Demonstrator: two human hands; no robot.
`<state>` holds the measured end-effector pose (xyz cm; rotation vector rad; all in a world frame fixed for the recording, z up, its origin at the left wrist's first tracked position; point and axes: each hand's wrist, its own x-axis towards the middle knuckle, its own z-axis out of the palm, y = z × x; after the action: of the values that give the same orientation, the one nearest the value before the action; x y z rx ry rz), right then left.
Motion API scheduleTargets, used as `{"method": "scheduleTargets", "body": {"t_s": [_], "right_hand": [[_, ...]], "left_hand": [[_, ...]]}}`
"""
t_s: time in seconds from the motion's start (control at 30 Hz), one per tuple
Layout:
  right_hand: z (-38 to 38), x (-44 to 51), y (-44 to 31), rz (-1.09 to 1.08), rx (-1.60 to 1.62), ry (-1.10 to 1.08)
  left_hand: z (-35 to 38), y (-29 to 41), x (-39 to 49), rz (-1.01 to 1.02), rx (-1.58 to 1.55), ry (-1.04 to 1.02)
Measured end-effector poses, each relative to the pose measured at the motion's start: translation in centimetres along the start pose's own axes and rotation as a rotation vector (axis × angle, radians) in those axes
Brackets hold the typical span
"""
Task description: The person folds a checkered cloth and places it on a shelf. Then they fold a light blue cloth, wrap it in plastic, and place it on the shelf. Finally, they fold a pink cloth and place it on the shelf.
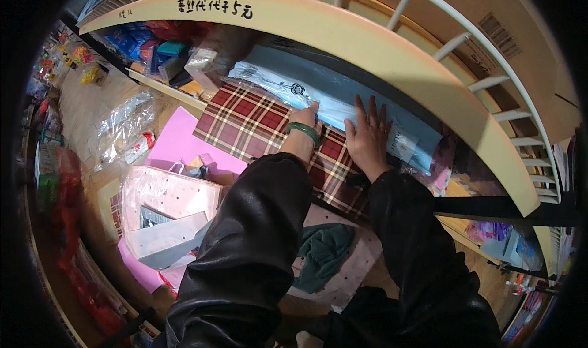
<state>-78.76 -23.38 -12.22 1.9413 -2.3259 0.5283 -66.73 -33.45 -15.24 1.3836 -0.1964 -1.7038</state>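
Note:
My right hand (370, 134), fingers spread, lies flat on a light blue package (340, 114) in clear film on a shelf. My left hand (304, 118), with a green bangle (303, 131) on the wrist, reaches the near edge of the same package; most of its fingers are hidden, so whether it grips is unclear. A white section of the package bears a black rose print (297, 89). Beneath both forearms, a red plaid bag or sheet (248, 120) juts out from the shelf.
A cream shelf edge (294, 3) with handwriting and a white wire rail (452, 47) curve above my hands. Pink polka-dot bags (177, 187), a pink sheet (179, 139), clear plastic wrap (128, 123) and a dark green cloth (324, 254) lie below. Small boxes (202, 68) stand left on the shelf.

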Motion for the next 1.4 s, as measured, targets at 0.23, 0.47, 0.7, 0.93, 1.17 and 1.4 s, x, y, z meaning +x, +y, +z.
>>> {"method": "scheduleTargets", "body": {"t_s": [0.23,0.47,0.7,0.93,1.17,1.4], "right_hand": [[4.1,4.1,-1.3,0.081,0.063,-0.184],[5.0,4.4,-1.5,0.109,0.152,-0.077],[4.3,5.5,-0.9,0.12,-0.112,-0.118],[5.6,5.2,-0.5,0.147,0.036,-0.202],[5.1,5.8,-0.5,0.1,0.034,-0.111],[5.7,5.4,2.7,0.052,-0.186,-0.065]], "left_hand": [[-0.9,0.6,2.2,0.078,-0.06,-0.027],[-1.8,0.6,4.1,-0.051,0.084,-0.136],[-1.5,0.1,5.8,0.02,0.289,0.061],[-2.1,0.0,2.6,0.054,-0.085,-0.165],[-2.8,-0.5,4.5,0.124,0.459,0.038],[-3.0,-0.5,4.3,0.102,0.407,0.038]]}}
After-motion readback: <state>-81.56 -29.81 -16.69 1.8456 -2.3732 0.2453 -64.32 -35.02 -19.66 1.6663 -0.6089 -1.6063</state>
